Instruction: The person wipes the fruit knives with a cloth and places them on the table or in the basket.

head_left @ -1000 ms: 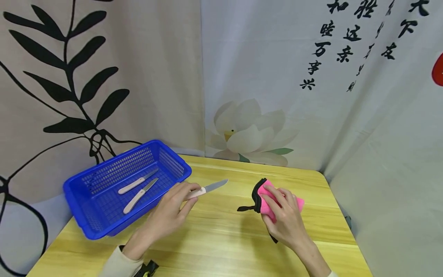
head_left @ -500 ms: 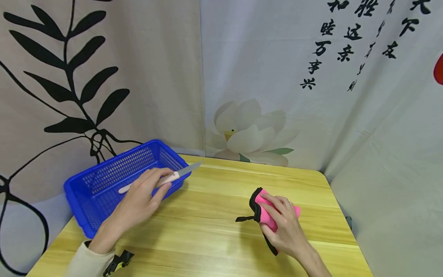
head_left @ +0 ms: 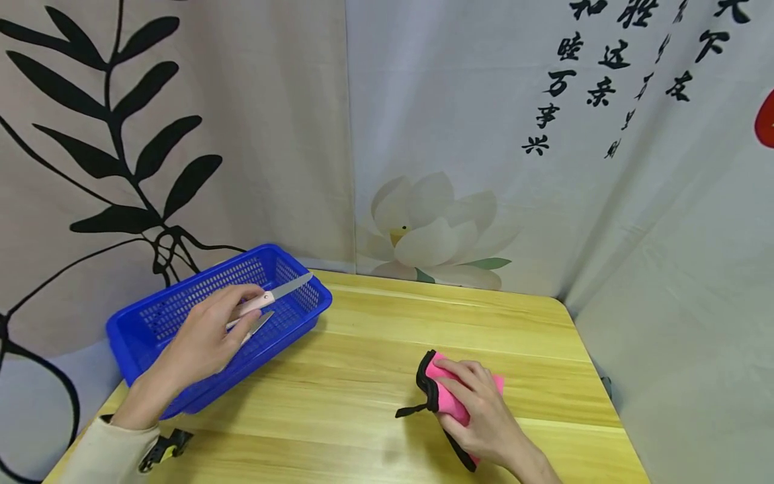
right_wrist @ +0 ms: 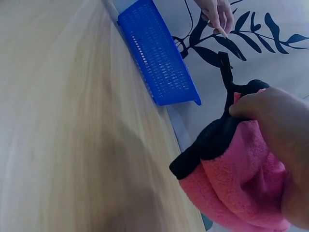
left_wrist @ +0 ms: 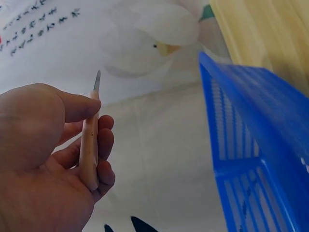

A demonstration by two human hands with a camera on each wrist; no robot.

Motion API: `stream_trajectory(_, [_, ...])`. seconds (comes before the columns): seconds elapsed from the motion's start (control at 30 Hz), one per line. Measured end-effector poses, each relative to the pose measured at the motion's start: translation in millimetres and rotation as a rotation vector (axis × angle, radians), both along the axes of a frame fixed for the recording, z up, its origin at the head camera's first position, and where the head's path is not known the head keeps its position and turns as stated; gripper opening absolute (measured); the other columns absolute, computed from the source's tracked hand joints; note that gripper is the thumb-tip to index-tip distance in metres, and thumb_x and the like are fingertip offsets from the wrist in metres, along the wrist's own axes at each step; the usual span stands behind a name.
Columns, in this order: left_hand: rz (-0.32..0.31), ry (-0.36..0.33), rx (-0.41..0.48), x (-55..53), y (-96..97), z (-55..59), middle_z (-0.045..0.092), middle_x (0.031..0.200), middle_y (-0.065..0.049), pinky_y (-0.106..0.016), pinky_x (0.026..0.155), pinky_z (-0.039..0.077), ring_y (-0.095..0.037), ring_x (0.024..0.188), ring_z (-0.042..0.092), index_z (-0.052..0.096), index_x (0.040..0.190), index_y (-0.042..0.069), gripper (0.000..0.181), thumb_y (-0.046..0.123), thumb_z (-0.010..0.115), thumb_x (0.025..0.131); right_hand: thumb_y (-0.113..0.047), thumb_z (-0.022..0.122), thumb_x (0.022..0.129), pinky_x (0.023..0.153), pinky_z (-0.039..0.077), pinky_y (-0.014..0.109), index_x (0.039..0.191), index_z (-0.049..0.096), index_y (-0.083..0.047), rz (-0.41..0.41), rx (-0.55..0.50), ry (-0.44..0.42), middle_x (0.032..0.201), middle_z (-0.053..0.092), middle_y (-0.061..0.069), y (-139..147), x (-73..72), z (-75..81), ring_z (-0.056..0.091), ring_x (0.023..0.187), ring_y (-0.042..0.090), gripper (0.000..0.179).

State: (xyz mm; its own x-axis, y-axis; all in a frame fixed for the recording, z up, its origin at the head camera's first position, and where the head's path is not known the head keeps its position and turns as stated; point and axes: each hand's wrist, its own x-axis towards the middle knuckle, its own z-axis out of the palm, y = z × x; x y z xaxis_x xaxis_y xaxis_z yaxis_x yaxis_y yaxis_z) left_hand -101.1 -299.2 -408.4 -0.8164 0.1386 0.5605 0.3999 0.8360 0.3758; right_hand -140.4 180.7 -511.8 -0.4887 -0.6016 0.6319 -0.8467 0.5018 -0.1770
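My left hand point(head_left: 205, 336) holds a knife point(left_wrist: 90, 140) by its pale handle, above the blue basket point(head_left: 130, 336). Its blade points up and to the right in the head view, across the basket's far right end. Below, the blade of another knife point(head_left: 262, 323) shows inside the basket, partly covered by the hand. At the right, my right hand point(head_left: 480, 417) grips a bunched pink cloth point(right_wrist: 241, 179) with black edging and a black loop. That cloth is held a little above the wooden table.
The yellow wooden table point(head_left: 338, 376) reaches back to a hanging curtain point(head_left: 290, 134) printed with leaves, a flower and writing. The basket stands at the table's left, beside the curtain. Its raised rim surrounds the knives inside.
My left hand has carried the knife left, from over the table to above the basket. My right hand has moved nearer and slightly left, still gripping the cloth.
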Motion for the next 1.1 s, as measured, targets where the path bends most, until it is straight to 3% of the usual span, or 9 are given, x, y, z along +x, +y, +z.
stream_trajectory(0.23, [0.014,-0.12,-0.013,-5.7,-30.3,-6.3,0.075,0.124,-0.027,-0.051,0.078,0.069,-0.047,0.105,0.081,0.065,0.142,-0.006,0.038,-0.003,0.074,0.105,-0.011,0.088,0.075,0.102,0.051,0.047,0.129,0.081,-0.021,0.02,-0.001,0.004,0.151,0.072,0.005,-3.7,7.2,-1.1,0.061,0.124,0.022,0.056])
stream_trajectory(0.43, [0.05,-0.173,-0.07,-16.8,-60.9,-19.5,0.077,0.121,-0.026,-0.042,0.073,0.063,-0.038,0.101,0.079,0.069,0.137,-0.006,0.035,0.0,0.077,0.104,-0.009,0.085,0.073,0.105,0.048,0.042,0.129,0.08,-0.019,0.046,-0.021,0.017,0.152,0.072,0.006,-6.2,10.2,1.3,0.062,0.124,0.022,0.058])
stream_trajectory(0.53, [0.053,-0.239,-0.089,-22.2,-75.1,-26.4,0.077,0.122,-0.027,-0.042,0.074,0.061,-0.036,0.1,0.077,0.07,0.137,-0.006,0.033,0.002,0.075,0.106,-0.008,0.084,0.072,0.106,0.047,0.04,0.131,0.08,-0.019,0.047,-0.023,0.018,0.152,0.071,0.005,-6.5,10.9,1.1,0.062,0.125,0.022,0.06])
stream_trajectory(0.73, [0.064,-0.376,-0.097,-27.7,-93.2,-33.2,0.074,0.131,-0.035,-0.065,0.088,0.063,-0.053,0.113,0.076,0.067,0.139,-0.009,0.033,0.006,0.069,0.11,-0.008,0.083,0.072,0.107,0.045,0.037,0.133,0.08,-0.018,0.057,-0.03,0.021,0.152,0.071,0.005,-7.1,12.0,2.1,0.061,0.125,0.021,0.062])
stream_trajectory(0.83, [0.07,-0.401,-0.104,-29.6,-99.3,-36.3,0.073,0.131,-0.038,-0.068,0.09,0.063,-0.057,0.116,0.074,0.066,0.139,-0.011,0.033,0.006,0.068,0.111,-0.008,0.083,0.072,0.106,0.046,0.039,0.135,0.08,-0.019,0.062,-0.032,0.027,0.152,0.072,0.005,-8.2,12.7,3.6,0.061,0.125,0.021,0.064])
stream_trajectory(1.1, [0.096,-0.439,-0.122,-34.3,-111.8,-43.9,0.075,0.12,-0.032,-0.06,0.083,0.063,-0.046,0.105,0.075,0.064,0.139,-0.014,0.034,0.001,0.067,0.108,-0.007,0.083,0.072,0.106,0.047,0.043,0.134,0.08,-0.018,0.055,-0.018,0.014,0.151,0.072,0.005,-8.6,14.0,5.2,0.061,0.124,0.021,0.063])
